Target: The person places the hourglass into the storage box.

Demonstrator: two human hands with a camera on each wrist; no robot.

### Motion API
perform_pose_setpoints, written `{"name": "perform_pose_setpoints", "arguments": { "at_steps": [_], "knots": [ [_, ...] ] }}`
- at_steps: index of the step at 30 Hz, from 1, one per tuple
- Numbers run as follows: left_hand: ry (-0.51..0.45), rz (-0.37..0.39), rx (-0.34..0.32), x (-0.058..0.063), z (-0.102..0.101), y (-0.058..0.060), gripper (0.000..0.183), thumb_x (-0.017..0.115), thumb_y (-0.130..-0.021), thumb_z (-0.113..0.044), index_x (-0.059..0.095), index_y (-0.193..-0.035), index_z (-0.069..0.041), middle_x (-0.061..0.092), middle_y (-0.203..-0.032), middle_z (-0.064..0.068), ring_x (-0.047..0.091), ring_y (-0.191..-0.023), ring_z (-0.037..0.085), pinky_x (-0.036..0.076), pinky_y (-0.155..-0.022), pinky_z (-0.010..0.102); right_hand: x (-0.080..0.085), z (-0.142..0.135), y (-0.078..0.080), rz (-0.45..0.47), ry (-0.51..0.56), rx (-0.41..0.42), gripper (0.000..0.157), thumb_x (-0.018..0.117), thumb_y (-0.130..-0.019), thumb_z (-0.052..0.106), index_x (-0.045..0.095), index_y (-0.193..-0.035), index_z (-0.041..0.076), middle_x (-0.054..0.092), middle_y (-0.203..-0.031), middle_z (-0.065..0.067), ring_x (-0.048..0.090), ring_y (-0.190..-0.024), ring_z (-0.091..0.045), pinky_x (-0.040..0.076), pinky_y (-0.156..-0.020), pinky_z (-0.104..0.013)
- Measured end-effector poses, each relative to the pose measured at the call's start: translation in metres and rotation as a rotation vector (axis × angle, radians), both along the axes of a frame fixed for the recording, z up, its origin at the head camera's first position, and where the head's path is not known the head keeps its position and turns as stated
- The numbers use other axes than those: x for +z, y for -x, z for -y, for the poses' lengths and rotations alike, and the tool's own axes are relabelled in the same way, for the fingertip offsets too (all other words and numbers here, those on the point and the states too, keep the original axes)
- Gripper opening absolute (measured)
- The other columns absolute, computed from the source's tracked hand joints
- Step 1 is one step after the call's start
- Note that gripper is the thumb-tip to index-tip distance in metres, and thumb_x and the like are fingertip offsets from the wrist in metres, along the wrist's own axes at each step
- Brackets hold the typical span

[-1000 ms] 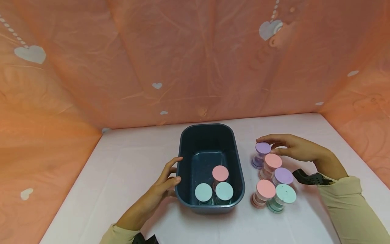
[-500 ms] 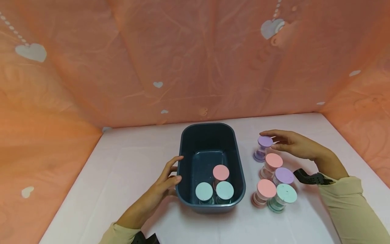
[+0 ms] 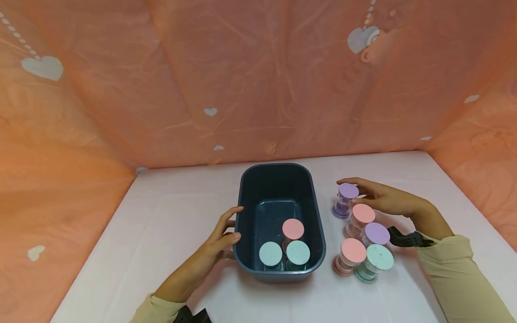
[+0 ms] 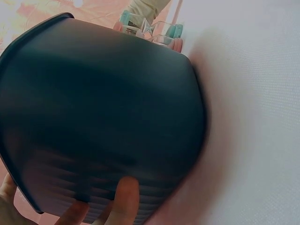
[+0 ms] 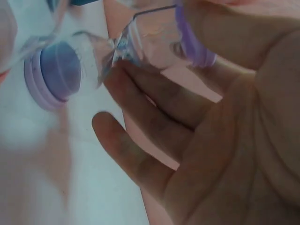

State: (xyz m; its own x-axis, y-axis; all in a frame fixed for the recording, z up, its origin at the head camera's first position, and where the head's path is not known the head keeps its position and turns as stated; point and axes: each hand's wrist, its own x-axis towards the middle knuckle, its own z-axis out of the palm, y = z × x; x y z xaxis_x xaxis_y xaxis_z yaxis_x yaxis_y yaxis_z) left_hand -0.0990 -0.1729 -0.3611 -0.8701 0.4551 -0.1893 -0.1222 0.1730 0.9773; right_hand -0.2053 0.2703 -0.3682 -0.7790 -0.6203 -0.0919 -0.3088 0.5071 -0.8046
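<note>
A white-covered table [image 3: 181, 202] is carrying a deep, dark-blue, round-cornered rectangular bin [image 3: 280, 277]. The left hand [image 3: 214, 244], its fingers spread wide, is resting against the bin's left rim and outer wall. Between the bin and the table's right edge, the right hand [image 3: 389, 197] is pinching a clear hourglass with purple caps [image 3: 344, 202], which is sitting nearer the back edge than four similar hourglasses [image 3: 352, 251].

Orange sheet [image 3: 250, 76] beside a white surface [image 3: 186, 197]
The sheet rises along the surface's far, left and right edges; pale hearts [image 3: 42, 68] dot it.
</note>
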Motion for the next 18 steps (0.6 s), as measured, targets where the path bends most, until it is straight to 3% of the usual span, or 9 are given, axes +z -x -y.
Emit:
{"name": "perform_pose_setpoints", "arguments": {
  "at_steps": [3, 5, 7, 11, 14, 18],
  "knots": [
    [0.002, 0.001, -0.001, 0.001, 0.000, 0.000, 0.058, 0.041, -0.101, -0.035, 0.017, -0.154, -0.036, 0.022, -0.143, 0.019, 0.048, -0.122, 0.037, 0.048, -0.092, 0.044, -0.002, 0.003, 0.000, -0.009, 0.015, 0.021, 0.058, 0.058, -0.099, 0.020, 0.036, -0.152, 0.015, 0.042, -0.152, -0.016, 0.046, -0.122, 0.011, 0.047, -0.096, -0.019],
    [0.002, 0.001, 0.002, 0.001, 0.000, 0.000, 0.058, 0.041, -0.101, -0.035, 0.017, -0.154, -0.036, 0.022, -0.143, 0.019, 0.047, -0.124, 0.038, 0.048, -0.092, 0.045, -0.002, 0.004, 0.000, -0.020, 0.020, 0.018, 0.056, 0.058, -0.099, 0.019, 0.038, -0.151, 0.013, 0.045, -0.150, -0.017, 0.047, -0.123, 0.009, 0.047, -0.096, -0.019],
    [0.001, 0.000, 0.007, 0.001, 0.000, -0.001, 0.059, 0.042, -0.100, -0.034, 0.018, -0.154, -0.036, 0.022, -0.142, 0.019, 0.046, -0.124, 0.039, 0.048, -0.093, 0.046, -0.002, 0.005, 0.001, -0.043, 0.013, 0.001, 0.053, 0.058, -0.099, 0.020, 0.040, -0.149, 0.012, 0.048, -0.147, -0.017, 0.051, -0.125, -0.003, 0.048, -0.096, -0.022],
    [0.004, 0.004, 0.008, 0.000, -0.001, 0.000, 0.059, 0.042, -0.100, -0.035, 0.017, -0.154, -0.035, 0.022, -0.143, 0.019, 0.047, -0.124, 0.038, 0.049, -0.093, 0.046, 0.000, 0.004, 0.000, -0.059, -0.016, -0.061, 0.053, 0.059, -0.099, 0.023, 0.040, -0.148, 0.013, 0.050, -0.145, -0.017, 0.051, -0.129, -0.032, 0.051, -0.098, -0.042],
    [0.003, 0.005, 0.003, -0.001, -0.001, 0.000, 0.060, 0.042, -0.100, -0.035, 0.016, -0.155, -0.033, 0.022, -0.143, 0.020, 0.047, -0.124, 0.038, 0.049, -0.092, 0.046, 0.002, -0.001, -0.001, -0.069, -0.029, -0.085, 0.056, 0.059, -0.099, 0.023, 0.038, -0.149, 0.011, 0.048, -0.146, -0.019, 0.048, -0.131, -0.041, 0.049, -0.098, -0.054],
    [0.000, -0.003, 0.007, -0.001, 0.000, 0.000, 0.060, 0.042, -0.100, -0.035, 0.017, -0.154, -0.034, 0.022, -0.142, 0.020, 0.046, -0.124, 0.038, 0.049, -0.091, 0.045, 0.004, -0.009, 0.000, -0.085, -0.071, -0.109, 0.056, 0.061, -0.098, 0.026, 0.040, -0.148, 0.013, 0.052, -0.142, -0.016, 0.052, -0.126, -0.038, 0.052, -0.094, -0.040]
  ]
}}
